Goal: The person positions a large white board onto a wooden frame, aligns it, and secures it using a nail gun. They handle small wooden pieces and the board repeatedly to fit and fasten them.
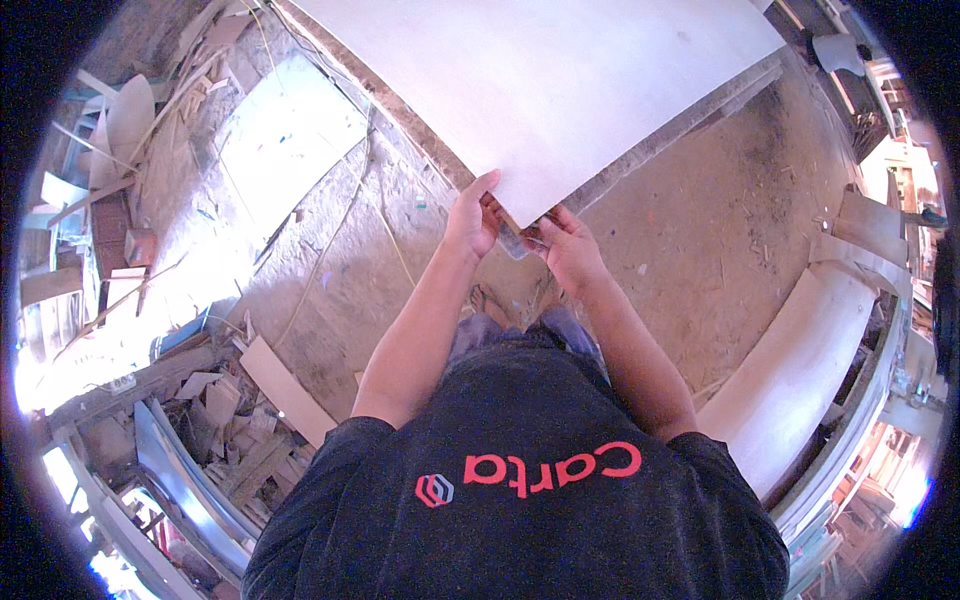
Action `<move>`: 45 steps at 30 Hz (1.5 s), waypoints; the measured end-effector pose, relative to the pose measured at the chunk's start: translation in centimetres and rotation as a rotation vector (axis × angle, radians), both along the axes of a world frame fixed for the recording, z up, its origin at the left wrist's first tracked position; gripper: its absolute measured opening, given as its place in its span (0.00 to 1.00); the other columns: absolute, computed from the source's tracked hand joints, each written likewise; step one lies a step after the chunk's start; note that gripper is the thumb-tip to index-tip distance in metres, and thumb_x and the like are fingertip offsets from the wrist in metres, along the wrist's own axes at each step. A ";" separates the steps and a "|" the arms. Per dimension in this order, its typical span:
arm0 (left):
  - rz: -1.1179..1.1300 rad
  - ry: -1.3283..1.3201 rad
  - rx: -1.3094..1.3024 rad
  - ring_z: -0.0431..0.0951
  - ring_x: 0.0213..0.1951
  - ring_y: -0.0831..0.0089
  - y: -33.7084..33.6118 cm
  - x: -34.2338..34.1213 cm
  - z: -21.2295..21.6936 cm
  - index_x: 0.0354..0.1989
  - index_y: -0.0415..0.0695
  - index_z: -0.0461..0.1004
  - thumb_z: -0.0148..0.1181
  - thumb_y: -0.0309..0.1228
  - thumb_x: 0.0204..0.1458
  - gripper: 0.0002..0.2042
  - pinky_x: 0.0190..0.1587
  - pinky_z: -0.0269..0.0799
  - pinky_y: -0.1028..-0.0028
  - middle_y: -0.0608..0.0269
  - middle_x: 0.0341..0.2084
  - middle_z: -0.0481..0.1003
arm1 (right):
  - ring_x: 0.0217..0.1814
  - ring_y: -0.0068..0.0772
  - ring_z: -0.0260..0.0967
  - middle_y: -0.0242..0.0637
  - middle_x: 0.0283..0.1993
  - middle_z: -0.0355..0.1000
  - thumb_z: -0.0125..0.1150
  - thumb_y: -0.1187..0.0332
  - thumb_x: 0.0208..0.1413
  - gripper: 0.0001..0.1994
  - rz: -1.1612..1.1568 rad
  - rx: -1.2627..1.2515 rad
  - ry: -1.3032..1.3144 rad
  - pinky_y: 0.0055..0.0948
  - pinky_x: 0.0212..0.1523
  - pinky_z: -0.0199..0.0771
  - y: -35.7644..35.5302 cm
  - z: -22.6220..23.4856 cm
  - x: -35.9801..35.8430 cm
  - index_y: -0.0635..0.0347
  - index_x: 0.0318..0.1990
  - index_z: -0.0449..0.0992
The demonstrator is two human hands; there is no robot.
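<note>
A large white flat sheet [560,90] lies on a worn wooden worktable, one corner pointing at me. My left hand [475,220] grips the sheet's left edge close to that corner, thumb on top and fingers curled beneath. On the other side of the corner is my right hand [574,252], its fingers bent in and pinched under the edge. What those fingers hold is hidden. Between my hands, just below the corner, shows a small clear, shiny piece [512,245], perhaps plastic; I cannot tell which hand touches it.
Another pale sheet [290,140] lies on the floor to the left, with thin cords beside it. Wood scraps [230,420] are heaped at the lower left near a narrow board [285,390]. A broad curved-looking panel [790,370] leans at the right. My feet are below the corner.
</note>
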State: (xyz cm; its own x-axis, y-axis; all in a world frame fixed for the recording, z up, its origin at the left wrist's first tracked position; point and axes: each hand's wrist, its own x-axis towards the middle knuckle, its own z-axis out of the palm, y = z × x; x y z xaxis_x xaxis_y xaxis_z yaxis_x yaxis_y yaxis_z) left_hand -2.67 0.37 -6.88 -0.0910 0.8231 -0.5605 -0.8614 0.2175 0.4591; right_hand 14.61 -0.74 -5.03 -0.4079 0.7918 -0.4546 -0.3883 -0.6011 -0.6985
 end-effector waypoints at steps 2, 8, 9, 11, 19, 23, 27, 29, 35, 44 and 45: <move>0.000 -0.005 -0.009 0.77 0.46 0.66 0.0 0.1 0.1 0.49 0.37 0.72 0.65 0.34 0.54 0.18 0.51 0.73 0.67 0.56 0.42 0.77 | 0.54 0.38 0.73 0.42 0.55 0.73 0.50 0.72 0.67 0.19 0.019 -0.063 0.098 0.43 0.56 0.74 0.9 -0.7 0.6 0.63 0.63 0.64; 0.004 0.013 -0.015 0.76 0.46 0.65 -0.1 0.1 0.4 0.50 0.37 0.71 0.65 0.33 0.54 0.19 0.52 0.73 0.66 0.56 0.42 0.76 | 0.56 0.41 0.72 0.43 0.55 0.73 0.48 0.69 0.69 0.16 0.010 -0.024 0.152 0.45 0.59 0.73 1.2 -2.4 1.2 0.65 0.60 0.67; -0.001 0.020 -0.026 0.77 0.46 0.65 0.0 0.1 0.6 0.50 0.37 0.71 0.64 0.33 0.54 0.18 0.52 0.73 0.66 0.56 0.42 0.76 | 0.56 0.41 0.72 0.43 0.56 0.73 0.48 0.69 0.68 0.17 0.007 -0.038 0.165 0.45 0.60 0.72 1.1 -2.5 1.2 0.65 0.61 0.67; -0.009 0.018 -0.028 0.77 0.46 0.65 0.0 0.1 0.7 0.50 0.36 0.72 0.64 0.33 0.54 0.18 0.52 0.73 0.66 0.56 0.42 0.77 | 0.57 0.41 0.71 0.43 0.56 0.72 0.47 0.69 0.68 0.17 -0.001 -0.065 0.192 0.45 0.61 0.72 1.1 -2.7 1.2 0.64 0.61 0.66; 0.004 0.009 0.008 0.77 0.46 0.64 0.1 0.1 0.3 0.50 0.35 0.72 0.62 0.32 0.56 0.17 0.51 0.74 0.65 0.54 0.43 0.77 | 0.63 0.45 0.67 0.43 0.61 0.70 0.47 0.56 0.66 0.24 -0.033 -0.142 0.392 0.52 0.60 0.67 1.0 -0.9 0.1 0.59 0.64 0.63; 0.010 0.017 -0.008 0.77 0.46 0.64 0.1 0.2 0.4 0.50 0.35 0.72 0.62 0.32 0.56 0.17 0.52 0.74 0.65 0.54 0.43 0.77 | 0.63 0.45 0.66 0.43 0.61 0.70 0.47 0.57 0.66 0.24 -0.033 -0.137 0.367 0.53 0.60 0.67 0.9 -0.9 0.1 0.59 0.64 0.63; 0.010 -0.005 -0.006 0.77 0.46 0.64 0.0 0.2 0.3 0.50 0.35 0.72 0.63 0.32 0.56 0.17 0.52 0.73 0.66 0.55 0.43 0.77 | 0.62 0.45 0.67 0.42 0.61 0.70 0.47 0.58 0.66 0.23 -0.049 -0.170 0.372 0.53 0.59 0.68 0.8 -0.8 0.5 0.59 0.63 0.64; 0.012 -0.013 -0.006 0.77 0.46 0.65 0.0 0.2 0.2 0.50 0.36 0.72 0.63 0.33 0.55 0.17 0.51 0.73 0.66 0.55 0.42 0.77 | 0.62 0.45 0.67 0.42 0.61 0.70 0.46 0.58 0.66 0.22 -0.052 -0.148 0.345 0.53 0.59 0.68 1.1 -0.2 0.6 0.59 0.63 0.65; 0.021 -0.003 -0.008 0.78 0.44 0.66 0.1 0.3 -0.3 0.49 0.37 0.72 0.65 0.33 0.54 0.18 0.50 0.74 0.67 0.57 0.41 0.78 | 0.62 0.45 0.67 0.43 0.59 0.70 0.44 0.54 0.67 0.23 -0.158 -0.182 0.300 0.51 0.60 0.67 1.7 0.8 0.5 0.60 0.61 0.67; 0.016 0.024 -0.019 0.79 0.40 0.66 0.1 0.3 0.2 0.47 0.35 0.73 0.64 0.32 0.54 0.16 0.45 0.76 0.68 0.57 0.39 0.78 | 0.64 0.47 0.65 0.47 0.61 0.68 0.31 0.41 0.69 0.35 -0.696 -0.092 -0.111 0.45 0.64 0.65 4.7 2.1 -5.3 0.67 0.63 0.63; 0.027 0.023 -0.020 0.79 0.41 0.66 0.1 0.2 -0.2 0.47 0.35 0.73 0.64 0.32 0.54 0.16 0.45 0.76 0.68 0.57 0.39 0.78 | 0.64 0.48 0.65 0.47 0.62 0.67 0.30 0.42 0.69 0.36 -0.711 -0.101 -0.143 0.45 0.64 0.66 4.8 2.4 -5.8 0.68 0.64 0.62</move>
State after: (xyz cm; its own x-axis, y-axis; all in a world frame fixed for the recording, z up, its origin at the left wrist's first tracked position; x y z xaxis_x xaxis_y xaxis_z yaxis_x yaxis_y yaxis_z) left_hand -2.51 0.48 -7.05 -0.1260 0.8087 -0.5746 -0.8564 0.2037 0.4745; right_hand 8.78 4.01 -2.59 0.2580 0.7947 -0.5494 -0.6180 -0.3014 -0.7262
